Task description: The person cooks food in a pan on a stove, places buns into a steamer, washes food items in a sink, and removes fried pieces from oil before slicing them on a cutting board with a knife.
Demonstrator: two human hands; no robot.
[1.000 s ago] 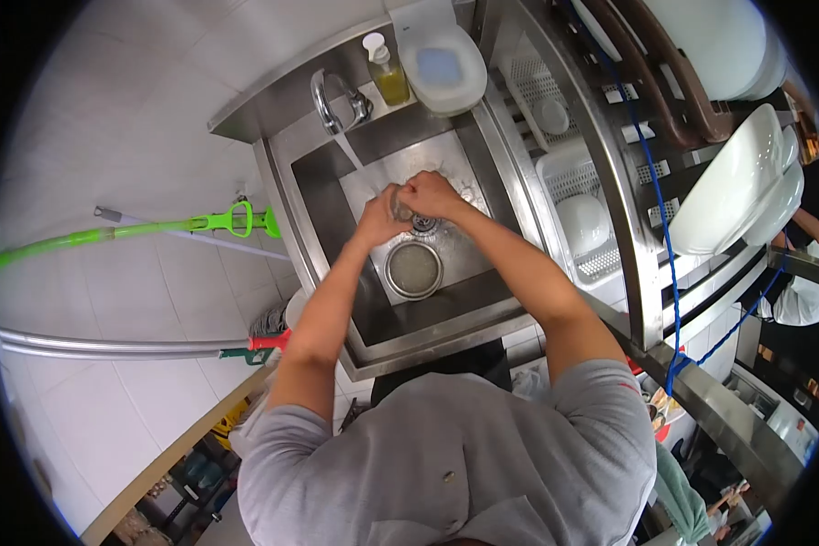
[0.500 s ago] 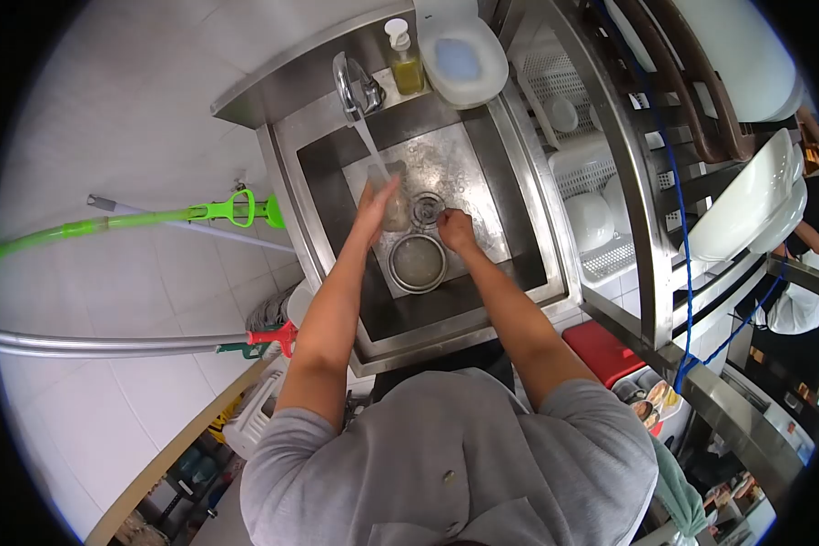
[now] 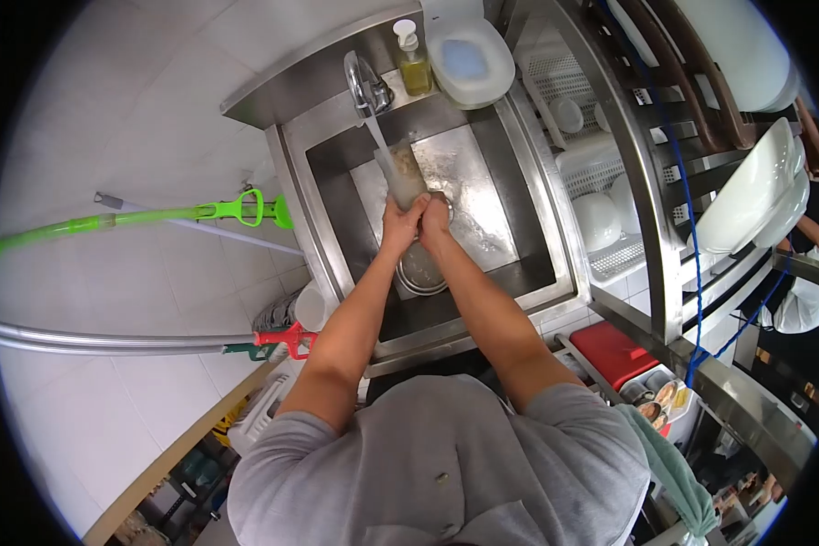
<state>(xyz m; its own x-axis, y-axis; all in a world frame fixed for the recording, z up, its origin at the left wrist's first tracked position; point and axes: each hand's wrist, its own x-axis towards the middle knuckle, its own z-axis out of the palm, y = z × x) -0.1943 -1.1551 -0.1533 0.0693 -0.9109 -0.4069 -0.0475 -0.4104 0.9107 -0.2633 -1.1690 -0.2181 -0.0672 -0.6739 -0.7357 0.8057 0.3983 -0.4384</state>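
Under the running tap [image 3: 364,86], a clear, straight-sided container [image 3: 399,173] lies tilted in the sink [image 3: 314,177], its far end toward the water stream. My left hand [image 3: 400,223] is closed around its near end. Pressed up against the left, my right hand [image 3: 435,217] is also closed at that end; its fingertips are partly hidden. Below my hands a round metal bowl [image 3: 423,276] sits on the sink floor, partly covered by my wrists. It appears to hold cloudy water. The drain shows only in part beside my right hand.
A pump bottle [image 3: 416,73] of yellow liquid and a white tub [image 3: 473,82] with a blue patch inside stand behind the sink. To the right, a metal rack [image 3: 642,182] carries white dishes. Green and red mop handles lean at left. Another person's arm shows far right.
My right hand has moved left from the drain area to meet my left hand at the container's near end. The container now tilts more to the right. The view has shifted slightly.
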